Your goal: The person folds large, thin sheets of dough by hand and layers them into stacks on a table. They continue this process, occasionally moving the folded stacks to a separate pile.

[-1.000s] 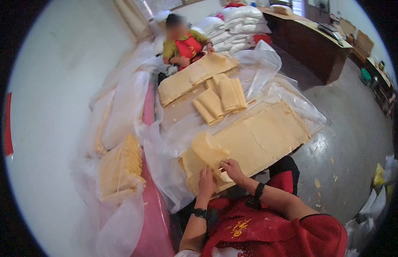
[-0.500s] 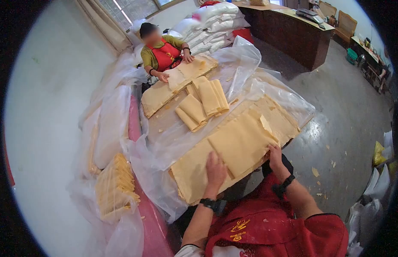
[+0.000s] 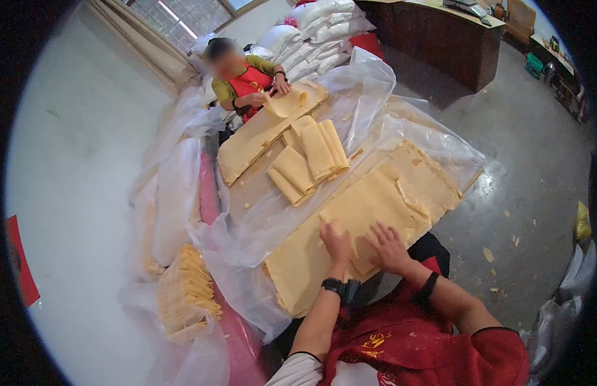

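Note:
A wide stack of thin yellow tofu skin sheets point(image 3: 298, 270) lies in front of me, its edges ragged. On top is a folded tofu skin sheet point(image 3: 369, 196) with a loose, torn flap at its right end. My left hand point(image 3: 337, 243) is at that sheet's left edge, fingers curled and seemingly pinching it; motion blurs them a little. Just to the right, my right hand point(image 3: 386, 248) rests on the near part of the sheet with its fingers spread. Beyond the stack lie several folded tofu skin bundles point(image 3: 311, 154).
Across the table a co-worker point(image 3: 250, 83) handles a sheet on another long stack point(image 3: 247, 151). Clear plastic film point(image 3: 247, 283) drapes the table. More folded sheets point(image 3: 186, 289) stand in plastic at left. White sacks point(image 3: 317, 35) are piled behind; a dark desk point(image 3: 433, 42) stands farther right.
My right hand has left the sheet's near right corner and moved left onto the sheet, fingers spreading. My left hand has shifted to the fold's left edge. The co-worker has lifted a sheet's edge.

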### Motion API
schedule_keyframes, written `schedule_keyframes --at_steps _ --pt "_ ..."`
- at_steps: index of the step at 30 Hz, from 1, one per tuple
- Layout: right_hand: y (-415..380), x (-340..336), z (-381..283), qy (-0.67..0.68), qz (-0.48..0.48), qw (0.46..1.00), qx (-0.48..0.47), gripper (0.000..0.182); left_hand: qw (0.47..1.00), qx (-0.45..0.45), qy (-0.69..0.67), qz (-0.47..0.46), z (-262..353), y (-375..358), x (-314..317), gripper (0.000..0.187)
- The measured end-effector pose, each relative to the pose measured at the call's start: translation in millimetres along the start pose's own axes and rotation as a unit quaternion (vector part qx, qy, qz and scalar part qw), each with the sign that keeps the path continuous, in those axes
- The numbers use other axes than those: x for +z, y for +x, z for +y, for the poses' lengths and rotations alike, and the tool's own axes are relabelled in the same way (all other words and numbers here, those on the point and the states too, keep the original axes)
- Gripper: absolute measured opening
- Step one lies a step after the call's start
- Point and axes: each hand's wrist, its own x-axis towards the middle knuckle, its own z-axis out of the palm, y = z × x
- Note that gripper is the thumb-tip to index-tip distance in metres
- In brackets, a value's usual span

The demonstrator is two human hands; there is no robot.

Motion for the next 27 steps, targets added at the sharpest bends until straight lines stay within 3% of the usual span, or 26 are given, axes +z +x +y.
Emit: schedule_keyframes --at_steps 1,3,4,6,7,8,9,10,11,12,13,14,16,18,22,23,24,25,26,27 --pt "-3.9 13.4 -7.4 0.007 -0.015 0.999 -0.029 0.066 1.000 0.000 0.003 -0.001 4.0 15.8 -6.2 0.057" --pt "-7.7 22.2 -10.4 0.012 -0.033 0.998 -0.060 0.070 0.951 -0.286 -0.115 0.016 5.5 46.2 -24.3 0.043" --pt "-8.3 16.4 -11.5 0.005 -0.037 0.997 -0.065 0.076 0.950 -0.289 -0.117 0.016 1.8 55.2 -27.8 0.043" --pt "-7.2 13.3 -11.6 -0.001 -0.044 0.997 -0.067 0.083 0.913 -0.300 -0.220 -0.169 -7.9 64.4 -27.8 0.031" --pt "-7.0 12.4 -10.6 0.012 -0.052 0.996 -0.070 0.087 0.911 -0.301 -0.220 -0.174 -11.7 60.3 -22.1 0.031" --pt "-7.2 11.3 -10.0 0.024 -0.059 0.995 -0.072 0.091 0.956 -0.200 -0.056 -0.207 -14.9 54.2 -16.8 0.028" --pt "-7.3 10.7 -9.8 0.020 -0.061 0.996 -0.069 0.091 0.963 -0.090 0.107 -0.229 -18.0 47.2 -10.6 0.026" --pt "-7.7 10.8 -10.0 0.011 -0.060 0.995 -0.076 0.094 0.963 -0.089 0.102 -0.231 -20.3 38.1 -9.9 0.026" --pt "-7.8 10.3 -9.6 0.001 -0.060 0.995 -0.084 0.097 0.927 -0.200 -0.187 -0.255 -24.3 29.7 -12.0 0.027" --pt "-7.9 10.2 -8.7 -0.006 -0.064 0.995 -0.082 0.097 0.801 -0.292 -0.456 -0.256 -26.1 25.4 -13.2 0.028" --pt "-7.4 9.9 -8.6 0.022 -0.058 0.995 -0.075 0.100 0.744 -0.349 -0.520 -0.234 -6.8 22.9 -27.6 0.024" --pt "-6.7 9.8 -9.3 0.050 -0.051 0.995 -0.069 0.104 0.740 -0.350 -0.525 -0.234 8.2 21.2 -31.0 0.024" --pt "-6.1 8.7 -8.9 0.063 -0.055 0.995 -0.059 0.096 0.727 -0.326 -0.579 -0.170 23.7 16.2 -29.0 0.023" --pt "-3.1 34.3 5.3 0.095 0.018 0.994 -0.043 0.065 0.728 -0.321 -0.583 -0.163 25.4 10.5 -20.1 0.024" --pt "9.0 30.1 20.9 0.161 0.015 0.987 0.004 0.045 0.721 -0.313 -0.606 -0.125 25.8 11.3 -35.3 0.032" --pt "16.0 12.9 31.4 0.311 -0.012 0.936 0.165 0.045 0.718 -0.316 -0.609 -0.117 22.2 13.6 -40.0 0.032" --pt "22.5 -11.0 39.9 0.441 -0.037 0.837 0.321 0.046 0.751 -0.316 -0.564 -0.132 15.2 19.0 -40.9 0.036" --pt "24.4 -36.7 49.2 0.517 0.037 0.793 0.320 0.044 0.781 -0.315 -0.519 -0.147 8.9 23.5 -39.8 0.041" --pt "25.1 -62.3 61.2 0.586 0.110 0.739 0.313 0.043 0.778 -0.315 -0.526 -0.140 1.6 25.9 -36.2 0.041" --pt "24.6 -82.8 81.6 0.617 0.158 0.718 0.282 0.043 0.785 -0.315 -0.508 -0.161 -6.2 29.4 -30.9 0.043"
